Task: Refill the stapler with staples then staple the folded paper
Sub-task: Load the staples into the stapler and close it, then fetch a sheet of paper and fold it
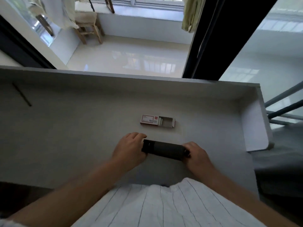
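Gripping the dark stapler (164, 149) from both ends, we have our left hand (129, 150) curled round its left end, fingers pressed together over the top, and our right hand (196, 154) pinching its right end. It lies lengthwise on the white table (65, 136), though whether it rests there or is slightly lifted is hard to tell in the blur. Just beyond it sits the staple box (157, 121), its inner tray slid out to the right.
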